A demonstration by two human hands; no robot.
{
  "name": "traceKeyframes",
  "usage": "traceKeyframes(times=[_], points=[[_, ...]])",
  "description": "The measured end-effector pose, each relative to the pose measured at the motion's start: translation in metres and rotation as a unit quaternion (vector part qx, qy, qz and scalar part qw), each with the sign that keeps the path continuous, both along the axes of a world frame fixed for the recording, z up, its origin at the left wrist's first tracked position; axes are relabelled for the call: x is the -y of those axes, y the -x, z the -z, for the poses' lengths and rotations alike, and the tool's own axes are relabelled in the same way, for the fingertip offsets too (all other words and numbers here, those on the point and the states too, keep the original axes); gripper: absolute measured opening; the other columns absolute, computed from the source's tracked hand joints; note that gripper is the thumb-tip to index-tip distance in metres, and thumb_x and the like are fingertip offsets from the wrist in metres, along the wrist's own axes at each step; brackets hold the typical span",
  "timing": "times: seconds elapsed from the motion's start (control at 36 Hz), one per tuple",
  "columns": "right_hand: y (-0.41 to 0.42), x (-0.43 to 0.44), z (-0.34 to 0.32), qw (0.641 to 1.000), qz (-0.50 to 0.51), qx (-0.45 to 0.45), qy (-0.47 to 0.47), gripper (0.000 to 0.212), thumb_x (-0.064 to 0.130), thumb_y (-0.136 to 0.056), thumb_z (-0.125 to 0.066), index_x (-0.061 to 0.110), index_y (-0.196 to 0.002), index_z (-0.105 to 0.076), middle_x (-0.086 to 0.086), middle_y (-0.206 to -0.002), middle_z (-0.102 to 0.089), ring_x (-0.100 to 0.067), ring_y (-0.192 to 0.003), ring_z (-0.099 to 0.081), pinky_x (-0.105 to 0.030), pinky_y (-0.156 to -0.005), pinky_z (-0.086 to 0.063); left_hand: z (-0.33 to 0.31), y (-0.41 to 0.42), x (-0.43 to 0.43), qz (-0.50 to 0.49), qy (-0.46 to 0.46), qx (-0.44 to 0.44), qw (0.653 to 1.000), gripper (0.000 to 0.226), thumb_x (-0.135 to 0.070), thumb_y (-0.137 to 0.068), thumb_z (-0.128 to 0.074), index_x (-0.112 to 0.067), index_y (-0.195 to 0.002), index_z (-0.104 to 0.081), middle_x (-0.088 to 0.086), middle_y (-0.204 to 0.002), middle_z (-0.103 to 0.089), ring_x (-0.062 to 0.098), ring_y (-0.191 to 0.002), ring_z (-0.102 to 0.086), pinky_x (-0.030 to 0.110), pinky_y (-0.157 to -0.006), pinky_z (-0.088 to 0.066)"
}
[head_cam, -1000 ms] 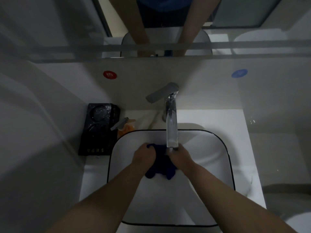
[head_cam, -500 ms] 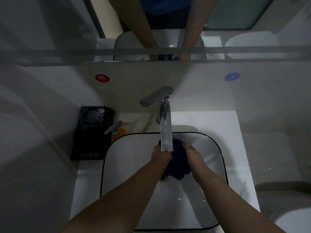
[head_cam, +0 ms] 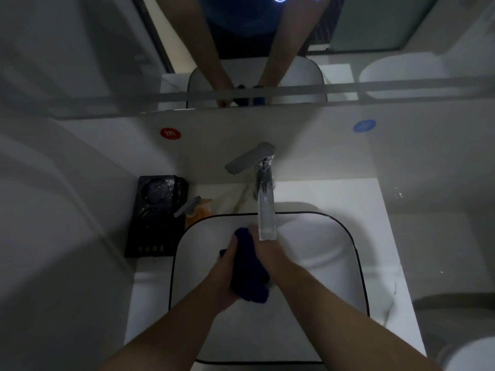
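Observation:
A dark blue cloth (head_cam: 250,266) is bunched between both hands over the white black-rimmed sink (head_cam: 340,231). My left hand (head_cam: 223,277) grips the cloth from the left and below. My right hand (head_cam: 267,253) grips it from the right, with its fingers under the spout of the chrome tap (head_cam: 265,210). The cloth's upper end reaches up beside the spout. Whether water is running is too dim to tell.
A black tray (head_cam: 154,218) stands on the counter left of the sink, with an orange pump bottle (head_cam: 195,210) beside it. A mirror (head_cam: 107,49) runs along the wall behind. Red (head_cam: 170,134) and blue (head_cam: 364,126) round stickers mark the wall.
Both hands shifted with the cloth: right half a second ago, now back toward the sink's middle and nearer me. My left hand dropped below the cloth and the cloth stretched out longer.

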State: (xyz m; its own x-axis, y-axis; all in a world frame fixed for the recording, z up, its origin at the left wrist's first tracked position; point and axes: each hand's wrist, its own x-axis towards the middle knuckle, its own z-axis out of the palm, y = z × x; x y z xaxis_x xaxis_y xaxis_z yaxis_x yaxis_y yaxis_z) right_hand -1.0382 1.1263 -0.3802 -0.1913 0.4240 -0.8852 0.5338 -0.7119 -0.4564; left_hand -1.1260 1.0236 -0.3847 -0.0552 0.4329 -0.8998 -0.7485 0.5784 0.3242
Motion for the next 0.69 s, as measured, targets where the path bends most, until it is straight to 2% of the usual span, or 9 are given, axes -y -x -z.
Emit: traceKeyframes(times=[0.08, 0.17, 0.28, 0.36, 0.42, 0.44, 0.53, 0.61, 0.69], points=[[-0.001, 0.001, -0.010, 0.997, 0.061, -0.049, 0.002, 0.035, 0.052, -0.100, -0.068, 0.017, -0.099, -0.076, -0.011, -0.093, -0.079, -0.024, -0.071, -0.075, -0.025, -0.052, -0.055, -0.010, -0.006, 0.001, 0.030, -0.015, 0.018, 0.999, 0.070, -0.077, -0.084, -0.075, -0.021, -0.125, -0.078, 0.011, -0.130, -0.077, 0.033, -0.119, -0.075, 0.055, -0.110, -0.057], [-0.008, -0.007, -0.019, 0.999, 0.023, -0.023, -0.032, 0.015, 0.030, -0.106, -0.062, 0.027, -0.092, -0.067, -0.011, -0.098, -0.074, -0.019, -0.079, -0.068, -0.028, -0.064, -0.051, -0.011, -0.011, -0.005, 0.002, -0.010, 0.024, 1.000, 0.063, -0.055, -0.089, -0.079, -0.005, -0.127, -0.078, 0.022, -0.127, -0.077, 0.035, -0.118, -0.075, 0.048, -0.104, -0.060], [-0.024, -0.023, -0.028, 0.998, -0.019, 0.013, -0.056, 0.028, 0.015, -0.110, -0.053, 0.001, -0.130, -0.068, -0.018, -0.114, -0.072, -0.011, -0.098, -0.075, -0.023, -0.081, -0.056, -0.014, -0.016, -0.018, 0.133, 0.008, -0.158, 0.978, 0.037, -0.044, -0.094, -0.082, -0.008, -0.104, -0.078, 0.016, -0.102, -0.080, 0.029, -0.084, -0.078, 0.037, -0.067, -0.063], [-0.043, -0.034, -0.035, 0.997, -0.027, 0.038, -0.058, 0.034, 0.014, -0.108, -0.057, 0.004, -0.139, -0.063, -0.020, -0.149, -0.060, -0.032, -0.134, -0.062, -0.039, -0.115, -0.047, -0.020, -0.014, -0.017, 0.332, -0.066, -0.379, 0.861, 0.054, -0.064, -0.082, -0.077, -0.027, -0.120, -0.071, -0.005, -0.103, -0.076, 0.017, -0.086, -0.074, 0.032, -0.076, -0.061], [-0.049, -0.037, -0.042, 0.995, -0.010, 0.068, -0.071, 0.024, 0.016, -0.103, -0.062, 0.004, -0.121, -0.072, -0.022, -0.134, -0.070, -0.035, -0.109, -0.069, -0.042, -0.100, -0.056, -0.018, -0.012, -0.010, 0.475, -0.082, -0.521, 0.705, 0.053, -0.069, -0.078, -0.070, -0.040, -0.122, -0.064, -0.014, -0.103, -0.061, 0.009, -0.086, -0.066, 0.026, -0.078, -0.055], [-0.051, -0.038, -0.049, 0.991, -0.051, 0.088, -0.085, 0.024, 0.016, -0.104, -0.061, 0.002, -0.118, -0.073, -0.022, -0.127, -0.074, -0.033, -0.101, -0.069, -0.038, -0.091, -0.056, -0.017, -0.013, -0.007, 0.500, -0.081, -0.529, 0.681, 0.049, -0.066, -0.076, -0.071, -0.041, -0.118, -0.064, -0.015, -0.102, -0.062, 0.008, -0.085, -0.067, 0.026, -0.077, -0.057], [-0.054, -0.040, -0.063, 0.966, -0.036, 0.117, -0.229, 0.022, 0.023, -0.105, -0.054, 0.012, -0.101, -0.072, -0.011, -0.105, -0.076, -0.034, -0.099, -0.070, -0.040, -0.085, -0.053, -0.022, -0.019, 0.000, 0.473, -0.083, -0.416, 0.772, 0.021, -0.048, -0.078, -0.064, -0.032, -0.089, -0.072, -0.007, -0.078, -0.077, 0.007, -0.068, -0.073, 0.033, -0.070, -0.066], [-0.038, -0.035, -0.099, 0.903, -0.002, 0.036, -0.428, 0.017, 0.013, -0.100, -0.056, 0.018, -0.092, -0.069, -0.005, -0.097, -0.070, -0.028, -0.096, -0.066, -0.037, -0.085, -0.053, -0.028, -0.027, 0.008, 0.437, -0.085, -0.355, 0.822, 0.026, -0.039, -0.089, -0.053, -0.039, -0.077, -0.076, -0.013, -0.068, -0.076, 0.001, -0.061, -0.071, 0.010, -0.056, -0.052], [-0.012, -0.036, -0.129, 0.796, -0.079, -0.085, -0.593, 0.039, -0.001, -0.088, -0.055, 0.008, -0.122, -0.072, -0.008, -0.120, -0.067, -0.023, -0.112, -0.063, -0.032, -0.098, -0.051, -0.029, -0.029, 0.019, 0.371, -0.046, -0.350, 0.859, 0.034, -0.061, -0.081, -0.061, -0.031, -0.093, -0.073, -0.014, -0.085, -0.077, 0.003, -0.079, -0.072, 0.013, -0.066, -0.050]])
